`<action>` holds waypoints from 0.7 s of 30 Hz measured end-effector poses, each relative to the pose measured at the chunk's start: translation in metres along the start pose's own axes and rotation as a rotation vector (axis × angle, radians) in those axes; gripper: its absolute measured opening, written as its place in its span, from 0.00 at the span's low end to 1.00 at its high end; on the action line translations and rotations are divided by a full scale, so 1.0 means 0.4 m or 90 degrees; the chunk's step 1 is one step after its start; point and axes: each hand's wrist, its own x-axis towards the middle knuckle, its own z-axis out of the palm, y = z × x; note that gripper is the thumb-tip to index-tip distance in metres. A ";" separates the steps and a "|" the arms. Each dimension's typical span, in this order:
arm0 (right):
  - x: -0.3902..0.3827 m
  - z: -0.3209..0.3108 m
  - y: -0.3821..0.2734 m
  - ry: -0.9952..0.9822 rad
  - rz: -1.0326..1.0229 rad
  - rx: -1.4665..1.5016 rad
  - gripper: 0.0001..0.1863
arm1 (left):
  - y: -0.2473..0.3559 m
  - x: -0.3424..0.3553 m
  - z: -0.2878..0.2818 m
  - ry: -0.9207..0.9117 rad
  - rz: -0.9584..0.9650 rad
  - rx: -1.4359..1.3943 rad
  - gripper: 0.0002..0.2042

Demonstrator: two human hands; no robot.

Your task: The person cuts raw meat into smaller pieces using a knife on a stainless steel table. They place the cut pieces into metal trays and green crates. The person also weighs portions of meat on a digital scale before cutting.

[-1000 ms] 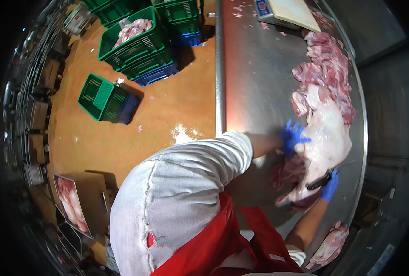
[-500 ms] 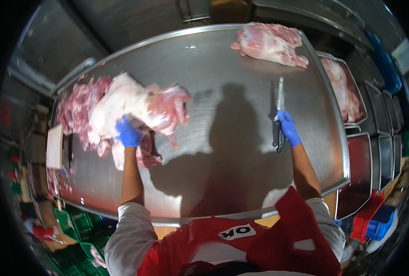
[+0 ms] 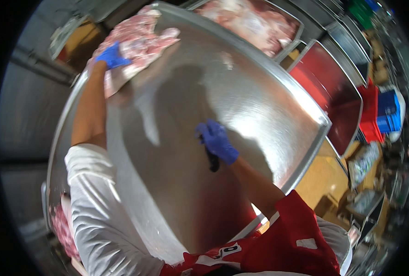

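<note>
A piece of raw meat, pink with pale fat, lies at the far left corner of the metal table. On its near left part rests my left hand in a blue glove, fingers spread. Over the middle of the table, my right hand, also gloved in blue, is closed round a knife. Its black handle sticks out below the fist; I cannot make out the blade. More raw meat shows at the lower left, partly hidden by my left sleeve.
Beyond the far right edge stands a metal tray of raw meat. Next to it is a deep metal tray with a reddish inside. Red and blue crates stand farther right. The table's raised rim curves toward me.
My view has turned right. My left hand has left the big piece of meat and now lies on the one at the far corner. My right hand still holds the knife.
</note>
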 end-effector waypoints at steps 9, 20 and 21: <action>-0.003 -0.011 -0.017 0.041 -0.100 -0.097 0.13 | 0.002 0.132 0.059 -0.082 -0.018 -0.070 0.42; -0.007 0.001 -0.045 0.006 -0.084 -0.019 0.15 | -0.022 -0.151 0.132 0.206 0.075 0.135 0.36; 0.004 -0.001 -0.023 0.031 -0.174 -0.074 0.16 | 0.006 -0.160 0.138 0.150 0.027 0.132 0.30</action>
